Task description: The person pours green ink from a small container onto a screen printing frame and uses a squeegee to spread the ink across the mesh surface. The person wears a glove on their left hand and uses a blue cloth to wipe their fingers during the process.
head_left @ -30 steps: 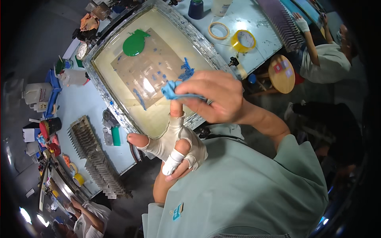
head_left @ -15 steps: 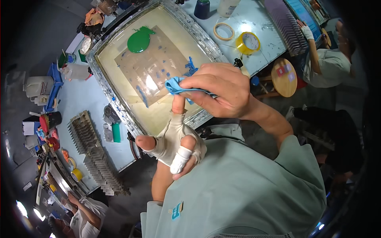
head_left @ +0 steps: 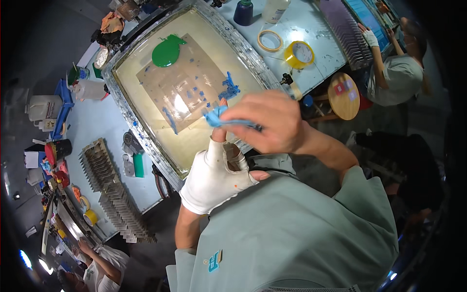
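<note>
My right hand (head_left: 272, 119) is closed on a crumpled blue cloth (head_left: 213, 118), slightly smeared by motion. The cloth is against the bare index finger of my left hand (head_left: 209, 175), whose fingertip shows just above it. A white fingerless glove covers my left hand, back side up, with the index finger stretched out and the thumb pointing right. Its other fingers are partly hidden. Beyond both hands lies a framed printing screen (head_left: 125, 100), with a puddle of green ink (head_left: 166, 53) and thick blue smears (head_left: 229, 88) on its mesh.
Tape rolls (head_left: 298, 54) and a dark bottle (head_left: 243, 13) stand at the far right. On the left are a metal rack (head_left: 114, 190), a plastic jug (head_left: 90, 91) and a blue bin (head_left: 62, 107). Co-workers (head_left: 396, 78) are at right and lower left; a round wooden stool (head_left: 344, 96) stands nearby.
My left hand has turned over from palm side up to back side up, its index finger still at the cloth. The right hand has shifted slightly toward me with the cloth.
</note>
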A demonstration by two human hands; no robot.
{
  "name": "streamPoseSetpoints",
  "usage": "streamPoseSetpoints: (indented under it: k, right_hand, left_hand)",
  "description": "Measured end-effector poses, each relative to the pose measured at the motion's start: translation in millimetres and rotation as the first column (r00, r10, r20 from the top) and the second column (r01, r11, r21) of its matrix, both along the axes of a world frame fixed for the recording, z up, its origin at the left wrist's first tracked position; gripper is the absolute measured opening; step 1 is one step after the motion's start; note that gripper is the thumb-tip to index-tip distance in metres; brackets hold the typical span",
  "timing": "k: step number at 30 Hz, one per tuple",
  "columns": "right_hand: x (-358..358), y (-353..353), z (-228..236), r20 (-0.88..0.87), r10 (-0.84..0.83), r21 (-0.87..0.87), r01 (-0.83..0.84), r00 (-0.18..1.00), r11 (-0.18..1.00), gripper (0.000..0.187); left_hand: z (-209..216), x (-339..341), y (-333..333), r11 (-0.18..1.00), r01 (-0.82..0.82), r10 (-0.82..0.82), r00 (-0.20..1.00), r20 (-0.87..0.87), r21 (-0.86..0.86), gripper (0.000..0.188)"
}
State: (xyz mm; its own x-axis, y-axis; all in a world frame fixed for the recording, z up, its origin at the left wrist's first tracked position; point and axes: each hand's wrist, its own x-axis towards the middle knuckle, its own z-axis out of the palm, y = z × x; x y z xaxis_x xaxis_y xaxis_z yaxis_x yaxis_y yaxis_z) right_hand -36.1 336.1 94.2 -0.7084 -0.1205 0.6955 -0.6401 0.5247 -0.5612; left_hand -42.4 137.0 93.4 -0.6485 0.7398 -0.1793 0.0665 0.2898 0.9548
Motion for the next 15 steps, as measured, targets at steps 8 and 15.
streamPoseSetpoints:
  k: [8,15]
  right_hand:
    - [-8,4,-7,0.003,-0.013,-0.007,0.013,1.000,1.000,0.024]
    - [-2,4,-9,0.061,0.003,0.002,-0.003,0.998,1.000,0.022]
  left_hand:
    - [-14,0,2,0.998,-0.026,-0.005,0.894,-0.449,-0.062,0.121]
    - [-14,-5,6,0.998,-0.044,0.027,0.957,-0.289,-0.052,0.121]
